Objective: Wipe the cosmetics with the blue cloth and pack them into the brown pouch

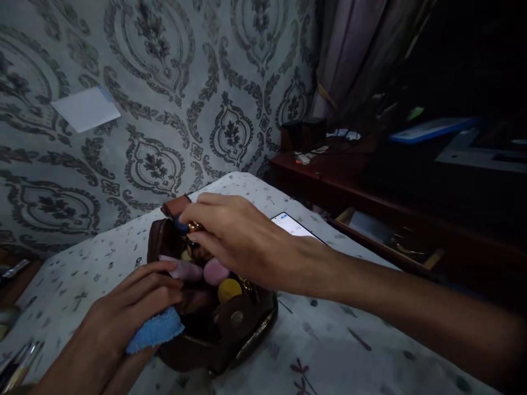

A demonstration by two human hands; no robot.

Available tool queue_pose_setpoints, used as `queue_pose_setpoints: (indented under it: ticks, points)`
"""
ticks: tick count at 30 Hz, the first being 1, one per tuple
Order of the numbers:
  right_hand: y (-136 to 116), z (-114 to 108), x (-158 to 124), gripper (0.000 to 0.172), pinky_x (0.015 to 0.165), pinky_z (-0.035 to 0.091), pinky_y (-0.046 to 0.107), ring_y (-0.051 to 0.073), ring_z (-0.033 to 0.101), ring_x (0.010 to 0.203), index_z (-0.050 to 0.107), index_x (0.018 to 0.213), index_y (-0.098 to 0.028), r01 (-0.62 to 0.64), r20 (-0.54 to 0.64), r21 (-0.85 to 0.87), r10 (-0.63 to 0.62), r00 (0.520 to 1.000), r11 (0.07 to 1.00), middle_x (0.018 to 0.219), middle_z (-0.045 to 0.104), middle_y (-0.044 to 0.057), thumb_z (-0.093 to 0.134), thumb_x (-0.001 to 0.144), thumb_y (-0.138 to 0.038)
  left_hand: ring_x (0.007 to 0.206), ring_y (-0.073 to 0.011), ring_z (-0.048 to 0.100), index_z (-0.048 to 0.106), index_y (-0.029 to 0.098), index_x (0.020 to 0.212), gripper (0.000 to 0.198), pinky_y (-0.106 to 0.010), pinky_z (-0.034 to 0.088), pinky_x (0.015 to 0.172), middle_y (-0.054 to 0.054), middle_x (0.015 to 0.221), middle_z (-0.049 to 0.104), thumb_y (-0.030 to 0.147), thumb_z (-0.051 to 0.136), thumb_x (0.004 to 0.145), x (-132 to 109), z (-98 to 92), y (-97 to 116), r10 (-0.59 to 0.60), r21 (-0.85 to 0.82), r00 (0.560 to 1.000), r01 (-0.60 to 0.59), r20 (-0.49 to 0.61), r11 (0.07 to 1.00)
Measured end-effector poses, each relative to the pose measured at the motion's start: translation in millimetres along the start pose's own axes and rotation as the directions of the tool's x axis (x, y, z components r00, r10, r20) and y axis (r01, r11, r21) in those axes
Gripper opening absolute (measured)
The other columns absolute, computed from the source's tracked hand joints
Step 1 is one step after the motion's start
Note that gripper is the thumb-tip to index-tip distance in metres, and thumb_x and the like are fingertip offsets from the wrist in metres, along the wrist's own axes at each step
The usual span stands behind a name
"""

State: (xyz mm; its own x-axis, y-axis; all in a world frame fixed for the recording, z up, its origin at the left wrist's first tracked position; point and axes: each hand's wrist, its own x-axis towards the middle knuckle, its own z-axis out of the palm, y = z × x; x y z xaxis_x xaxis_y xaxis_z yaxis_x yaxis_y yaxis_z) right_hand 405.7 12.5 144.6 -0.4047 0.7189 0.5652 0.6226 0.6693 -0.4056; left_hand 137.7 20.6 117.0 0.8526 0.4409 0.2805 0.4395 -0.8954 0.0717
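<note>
A brown zippered bag (177, 359) lies wide open on the patterned sheet (337, 351). Inside it show a pink round item (216, 272), a pale pink item (186, 269), a yellow disc (229, 290) and some gold-coloured metal pieces. My left hand (135, 302) is closed on a blue cloth (156, 330), its fingertips over the bag's near-left side. My right hand (234, 233) reaches over the far part of the bag, thumb and fingers pinched near a gold and dark piece; what they grip is partly hidden. A brown leather item (177, 205) is just beyond the fingers.
A lit phone (297, 226) lies right of the bag, partly behind my right forearm. Farther right stands a dark red desk (329, 173) with an open drawer (379, 230). Brushes (22, 362) lie at the lower left. A patterned wall (164, 109) rises behind the bed.
</note>
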Motion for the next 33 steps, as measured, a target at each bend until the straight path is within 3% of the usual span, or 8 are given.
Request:
queue_pose_setpoints:
  ticks: [4,9,15,22,26,33]
  points:
    - [5,15,31,0.015,0.071,0.04,0.026,0.015,0.058,0.083,0.062,0.089,-0.017,-0.006,0.091,-0.042,0.01,0.996,0.999,0.089,0.065,0.003,0.052,0.087,-0.005,0.114,-0.023,0.066,0.061,0.028,0.115,0.024,-0.031,0.056,0.098,-0.003,0.112,0.073,0.027,0.058,0.091,10,0.2,2,0.083,-0.045,0.996,-0.084,-0.015,0.995]
    - [9,29,60,0.013,0.063,0.038,0.027,0.018,0.059,0.078,0.062,0.093,-0.016,0.033,0.184,-0.131,-0.009,0.983,0.991,0.09,0.067,0.005,0.054,0.087,-0.008,0.116,-0.025,0.065,0.056,0.026,0.123,0.032,-0.035,0.054,0.102,-0.006,0.117,0.072,0.025,0.056,0.091,16,-4.2,7,0.09,-0.024,0.996,-0.09,-0.003,0.996]
    - [4,39,77,0.022,0.058,0.039,0.026,0.02,0.064,0.079,0.063,0.093,-0.014,-0.024,0.315,-0.244,0.102,0.944,0.969,0.094,0.07,0.009,0.049,0.083,-0.001,0.12,-0.0245,0.063,0.053,0.023,0.126,0.036,-0.035,0.052,0.105,-0.009,0.121,0.07,0.02,0.052,0.09,19,-12.7,12,0.114,-0.018,0.992,-0.113,0.045,0.993]
    - [9,60,82,0.029,0.063,0.051,0.028,0.027,0.07,0.095,0.064,0.095,-0.012,-0.102,0.357,-0.198,0.168,0.919,0.975,0.109,0.071,0.016,0.054,0.073,0.005,0.111,-0.0208,0.066,0.054,0.023,0.118,0.031,-0.034,0.049,0.109,-0.007,0.116,0.07,0.017,0.052,0.088,20,-12.6,13,0.112,-0.039,0.993,-0.11,0.048,0.993]
    - [8,66,87,0.028,0.074,0.055,0.032,0.029,0.071,0.1,0.065,0.096,-0.01,-0.112,0.341,-0.279,0.208,0.917,0.954,0.107,0.073,0.018,0.054,0.075,0.005,0.113,-0.0217,0.066,0.056,0.024,0.111,0.025,-0.035,0.049,0.11,-0.005,0.109,0.071,0.017,0.052,0.088,21,-11.1,13,0.106,-0.06,0.994,-0.105,0.013,0.993]
    - [15,82,87,0.042,0.076,0.053,0.031,0.029,0.07,0.106,0.058,0.12,-0.009,-0.223,0.291,-0.257,0.295,0.91,0.94,0.112,0.074,0.017,0.054,0.08,0.0,0.116,-0.0225,0.064,0.056,0.025,0.11,0.02,-0.03,0.054,0.099,-0.005,0.103,0.07,0.023,0.052,0.09,22,-8.6,15,0.094,-0.066,0.995,-0.097,-0.037,0.993]
